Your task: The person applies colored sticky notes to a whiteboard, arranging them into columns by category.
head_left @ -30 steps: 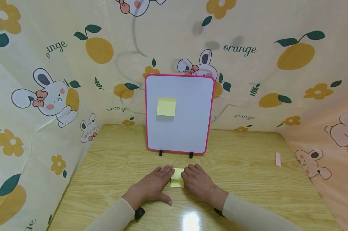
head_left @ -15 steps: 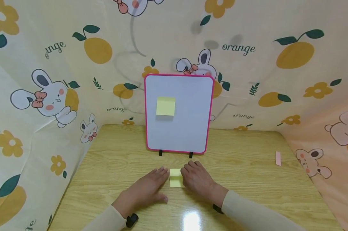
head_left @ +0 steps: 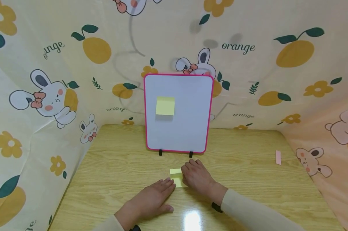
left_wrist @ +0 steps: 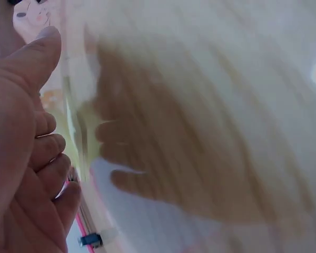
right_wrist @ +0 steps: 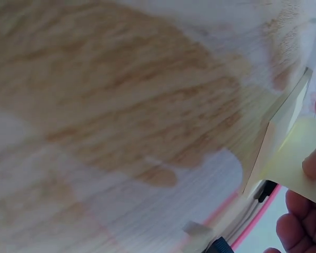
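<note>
A pad of yellow sticky notes (head_left: 179,183) lies on the table, partly hidden under both hands. My right hand (head_left: 201,180) pinches the right side of its top sheet (right_wrist: 296,158) between thumb and curled fingers; the sheet bends up away from the pad in the right wrist view. With fingers straight, my left hand (head_left: 152,199) rests at the pad's near left corner, its fingertips over the edge. In the left wrist view the left hand (left_wrist: 29,142) shows along the left side, low over the glossy tabletop.
Behind the hands stands a pink-edged whiteboard (head_left: 191,122) on black feet (head_left: 161,152), bearing one yellow sticky note (head_left: 165,106). A pink slip (head_left: 278,157) lies at the table's right. Patterned cloth (head_left: 243,73) encloses the back and sides.
My left hand first slid left off the pad, then came back lower, onto its near left corner. My right hand keeps its pinch, and the top sheet now bends up more.
</note>
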The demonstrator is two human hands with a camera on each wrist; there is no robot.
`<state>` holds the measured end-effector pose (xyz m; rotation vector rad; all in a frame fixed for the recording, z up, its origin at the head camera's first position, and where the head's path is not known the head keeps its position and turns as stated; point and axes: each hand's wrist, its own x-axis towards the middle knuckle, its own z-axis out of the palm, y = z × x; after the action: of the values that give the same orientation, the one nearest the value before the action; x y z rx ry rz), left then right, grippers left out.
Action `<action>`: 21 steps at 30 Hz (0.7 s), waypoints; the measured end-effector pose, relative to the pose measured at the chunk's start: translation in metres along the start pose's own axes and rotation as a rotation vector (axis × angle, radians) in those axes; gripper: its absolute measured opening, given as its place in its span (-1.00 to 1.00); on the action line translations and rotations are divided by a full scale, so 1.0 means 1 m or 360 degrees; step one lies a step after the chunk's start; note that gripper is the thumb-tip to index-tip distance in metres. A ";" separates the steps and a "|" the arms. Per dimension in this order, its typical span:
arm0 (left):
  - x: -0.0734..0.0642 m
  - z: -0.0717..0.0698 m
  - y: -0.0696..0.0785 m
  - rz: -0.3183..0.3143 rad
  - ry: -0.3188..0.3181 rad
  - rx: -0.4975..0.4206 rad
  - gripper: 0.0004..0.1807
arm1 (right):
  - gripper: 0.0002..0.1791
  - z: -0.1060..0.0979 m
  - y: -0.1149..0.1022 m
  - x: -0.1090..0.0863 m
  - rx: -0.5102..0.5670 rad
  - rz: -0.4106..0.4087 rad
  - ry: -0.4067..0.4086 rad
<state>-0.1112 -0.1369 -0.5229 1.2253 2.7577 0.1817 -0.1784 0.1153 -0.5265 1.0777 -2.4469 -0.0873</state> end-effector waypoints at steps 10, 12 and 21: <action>0.006 0.008 0.006 0.0019 -0.0014 0.0097 -0.10 | -0.73 -0.001 -0.001 -0.001 0.0063 0.0041 -0.0013; 0.006 0.008 0.006 0.0020 -0.0011 0.0111 -0.08 | -0.74 -0.001 -0.001 -0.001 0.0061 0.0047 -0.0015; 0.006 0.007 -0.001 0.0077 -0.0025 0.0050 0.07 | -0.75 0.001 0.003 0.000 0.0059 0.0024 -0.0062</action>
<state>-0.1148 -0.1330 -0.5302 1.2961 2.7297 0.1330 -0.1808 0.1169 -0.5269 1.0831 -2.5000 -0.0589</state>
